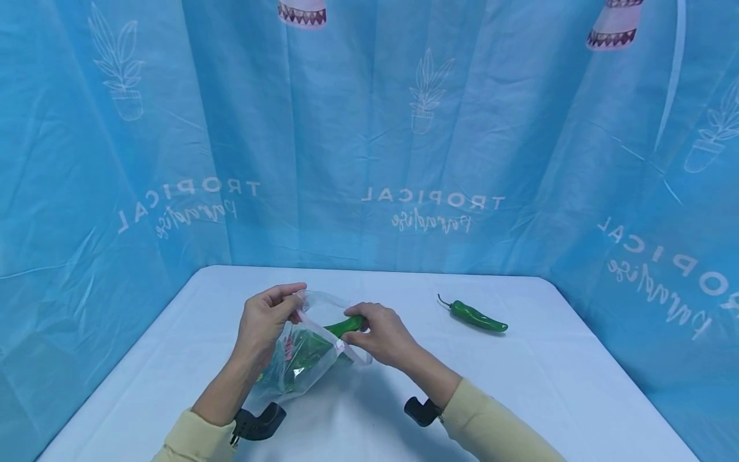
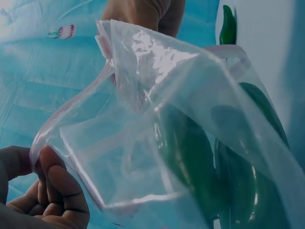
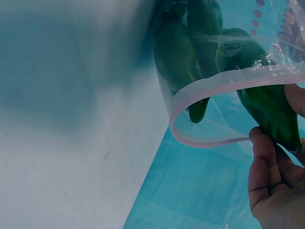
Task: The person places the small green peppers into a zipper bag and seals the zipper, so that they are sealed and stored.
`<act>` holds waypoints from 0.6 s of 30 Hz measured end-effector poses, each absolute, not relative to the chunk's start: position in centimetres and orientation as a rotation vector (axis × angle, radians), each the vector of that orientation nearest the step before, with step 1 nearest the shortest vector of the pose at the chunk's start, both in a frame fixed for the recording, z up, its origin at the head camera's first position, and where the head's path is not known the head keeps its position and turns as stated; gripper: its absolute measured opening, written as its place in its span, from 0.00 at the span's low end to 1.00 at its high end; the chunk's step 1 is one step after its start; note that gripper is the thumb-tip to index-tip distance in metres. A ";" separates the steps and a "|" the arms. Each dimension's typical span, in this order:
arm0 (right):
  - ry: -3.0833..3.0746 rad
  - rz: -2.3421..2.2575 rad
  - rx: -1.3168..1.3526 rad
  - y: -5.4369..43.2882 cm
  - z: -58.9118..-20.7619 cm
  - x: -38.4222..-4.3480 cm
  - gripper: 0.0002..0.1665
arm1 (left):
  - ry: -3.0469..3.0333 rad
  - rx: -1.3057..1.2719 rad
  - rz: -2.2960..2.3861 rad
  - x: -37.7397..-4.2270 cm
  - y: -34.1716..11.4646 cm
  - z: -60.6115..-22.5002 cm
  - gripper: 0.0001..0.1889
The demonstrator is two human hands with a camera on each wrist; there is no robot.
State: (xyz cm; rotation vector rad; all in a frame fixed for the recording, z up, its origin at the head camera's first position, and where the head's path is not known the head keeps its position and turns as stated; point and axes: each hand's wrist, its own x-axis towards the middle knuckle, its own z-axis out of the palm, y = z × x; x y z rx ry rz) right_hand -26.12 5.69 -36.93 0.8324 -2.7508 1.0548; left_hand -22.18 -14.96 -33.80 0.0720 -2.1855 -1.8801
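My left hand pinches the rim of a clear zip bag between thumb and fingers, and the bag's mouth gapes toward the right. Inside lie several green chili peppers, seen through the plastic. My right hand grips one more green pepper near its tip, at the bag's mouth. That pepper is partly inside the bag, its other end behind the plastic. In the right wrist view the pinkish zip strip crosses over it.
A single green chili pepper with a curled stem lies on the white table, right of the hands. Blue printed curtains surround the table's back and sides.
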 end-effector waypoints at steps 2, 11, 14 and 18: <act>-2.753 1.049 0.843 5.5 -36.9 -26.1 0.24 | -2.184 0.068 -1.880 -22.1 -15.0 -33.8 0.16; -2.734 1.070 0.873 5.8 -36.6 -25.8 0.23 | -2.174 0.076 -1.872 -22.4 -15.1 -33.7 0.14; -2.722 1.090 0.853 6.4 -36.5 -25.7 0.22 | -2.170 0.072 -1.870 -22.4 -15.2 -33.7 0.14; -2.714 1.096 0.813 7.2 -36.5 -25.7 0.21 | -2.173 0.081 -1.871 -22.4 -15.2 -33.7 0.14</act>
